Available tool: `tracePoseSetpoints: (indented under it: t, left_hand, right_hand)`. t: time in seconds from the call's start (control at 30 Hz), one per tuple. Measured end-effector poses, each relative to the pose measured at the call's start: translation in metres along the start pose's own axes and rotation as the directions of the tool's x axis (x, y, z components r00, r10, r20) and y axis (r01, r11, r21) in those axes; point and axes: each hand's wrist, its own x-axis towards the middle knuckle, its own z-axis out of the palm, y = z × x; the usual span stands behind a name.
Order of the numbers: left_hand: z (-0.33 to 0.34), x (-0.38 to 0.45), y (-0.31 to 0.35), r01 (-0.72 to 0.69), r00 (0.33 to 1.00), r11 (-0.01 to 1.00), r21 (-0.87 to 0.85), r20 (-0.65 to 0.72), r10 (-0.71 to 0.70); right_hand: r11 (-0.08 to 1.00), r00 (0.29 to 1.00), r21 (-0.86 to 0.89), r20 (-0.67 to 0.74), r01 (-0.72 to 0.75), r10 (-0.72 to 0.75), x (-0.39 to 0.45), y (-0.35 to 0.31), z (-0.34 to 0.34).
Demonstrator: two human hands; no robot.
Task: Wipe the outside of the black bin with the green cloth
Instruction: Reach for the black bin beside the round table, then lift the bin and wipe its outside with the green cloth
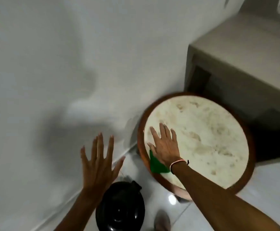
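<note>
The black bin (120, 209) stands on the floor at the bottom middle, seen from above with its glossy domed lid shut. The green cloth (156, 165) lies on the left edge of a round table, pressed flat under my right hand (165, 145), whose fingers are spread over it. My left hand (99, 161) hovers above and left of the bin with its fingers spread wide, holding nothing and touching nothing.
The round table (202, 135) has a pale mottled top and a brown rim, right of the bin. A white wall (60, 72) fills the left, close behind the bin. A beige counter or bench (246, 60) rises at the upper right. The floor (269, 189) is glossy white tile.
</note>
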Motion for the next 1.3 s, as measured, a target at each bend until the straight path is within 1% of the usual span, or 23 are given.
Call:
tracePoseSetpoints:
  t: [0.03,0.1,0.17,0.2,0.3,0.33,0.37,0.47,0.53,0.63,0.67,0.7,0.73,0.8,0.83,0.9,0.97,1.03,1.07,1.13,1.2,1.27,1.3]
  left_hand:
    - [0.039,-0.001,0.01,-0.009,0.998,1.0,-0.026,0.065,0.011]
    - [0.103,-0.005,0.026,-0.055,0.974,0.999,-0.002,0.221,0.054]
    - [0.171,-0.018,0.039,-0.109,0.931,0.994,-0.001,0.349,0.103]
    - [0.199,-0.023,0.045,-0.125,0.894,0.992,-0.02,0.431,0.122]
    - [0.281,-0.027,0.058,-0.188,0.834,0.982,-0.009,0.527,0.164]
    - [0.294,-0.022,0.061,-0.2,0.816,0.98,-0.012,0.551,0.174]
    - [0.31,-0.017,0.063,-0.219,0.818,0.976,-0.014,0.543,0.192]
    - [0.363,-0.002,0.073,-0.296,0.758,0.953,-0.066,0.591,0.276]
    - [0.388,0.003,0.073,-0.293,0.746,0.948,-0.122,0.591,0.307]
    - [0.4,-0.001,0.062,-0.246,0.76,0.937,-0.247,0.551,0.345]
    - [0.398,-0.01,0.049,-0.247,0.769,0.923,-0.294,0.52,0.371]
    - [0.395,-0.023,0.034,-0.249,0.797,0.909,-0.335,0.463,0.389]
    - [0.391,-0.042,0.018,-0.235,0.839,0.901,-0.364,0.393,0.377]
    - [0.383,-0.088,-0.024,-0.144,0.907,0.913,-0.382,0.318,0.277]
    - [0.381,-0.108,-0.042,-0.112,0.922,0.916,-0.385,0.304,0.241]
    - [0.389,-0.14,-0.077,-0.084,0.955,0.93,-0.358,0.236,0.177]
    - [0.402,-0.161,-0.105,-0.102,0.981,0.944,-0.313,0.126,0.148]
    - [0.411,-0.168,-0.121,-0.184,0.98,0.939,-0.29,0.013,0.196]
    - [0.416,-0.169,-0.127,-0.231,0.972,0.931,-0.284,-0.038,0.23]
    - [0.43,-0.165,-0.14,-0.265,0.964,0.913,-0.311,-0.114,0.241]
    - [0.446,-0.165,-0.154,-0.277,0.957,0.894,-0.352,-0.184,0.224]
    - [0.455,-0.172,-0.168,-0.303,0.947,0.871,-0.386,-0.229,0.227]
    - [0.459,-0.176,-0.175,-0.319,0.94,0.864,-0.39,-0.245,0.237]
  right_hand:
    - [0.999,0.998,0.004,0.055,-0.036,0.036,-0.001,0.009,0.03]
    - [0.991,0.992,0.066,0.056,-0.117,0.114,-0.001,0.021,0.084]
    - [0.977,0.983,0.107,0.034,-0.182,0.18,-0.008,0.025,0.135]
    - [0.973,0.979,0.115,0.027,-0.202,0.2,-0.012,0.024,0.153]
    - [0.96,0.955,0.144,-0.142,-0.241,0.261,-0.012,0.016,0.197]
    - [0.952,0.939,0.171,-0.195,-0.253,0.285,-0.01,0.014,0.199]
    - [0.945,0.919,0.197,-0.251,-0.259,0.304,-0.01,0.012,0.2]
    - [0.94,0.885,0.241,-0.341,-0.242,0.316,-0.005,0.008,0.207]
    - [0.938,0.883,0.26,-0.35,-0.229,0.312,-0.007,0.005,0.209]
    - [0.934,0.899,0.292,-0.321,-0.205,0.298,-0.01,0.004,0.2]
    - [0.933,0.905,0.316,-0.322,-0.173,0.277,-0.012,0.003,0.197]
    - [0.927,0.902,0.35,-0.342,-0.136,0.261,-0.015,0.001,0.192]
    - [0.919,0.888,0.384,-0.387,-0.089,0.248,-0.021,-0.001,0.187]
    - [0.892,0.863,0.452,-0.463,0.035,0.201,-0.04,-0.016,0.19]
    - [0.858,0.876,0.507,-0.449,0.085,0.178,-0.053,-0.028,0.197]
    - [0.738,0.939,0.669,-0.302,0.088,0.162,-0.075,-0.061,0.234]
    - [0.628,0.985,0.778,-0.088,-0.025,0.149,-0.094,-0.096,0.288]
    - [0.523,0.986,0.836,0.147,-0.166,0.078,-0.115,-0.127,0.344]
    - [0.502,0.975,0.841,0.223,-0.2,0.014,-0.125,-0.142,0.37]
    - [0.543,0.956,0.824,0.267,-0.161,-0.12,-0.143,-0.179,0.418]
    - [0.593,0.962,0.803,0.199,-0.05,-0.188,-0.145,-0.201,0.459]
    - [0.632,0.976,0.775,0.141,-0.005,-0.165,-0.129,-0.201,0.492]
    - [0.652,0.988,0.757,0.123,-0.032,-0.094,-0.114,-0.194,0.509]
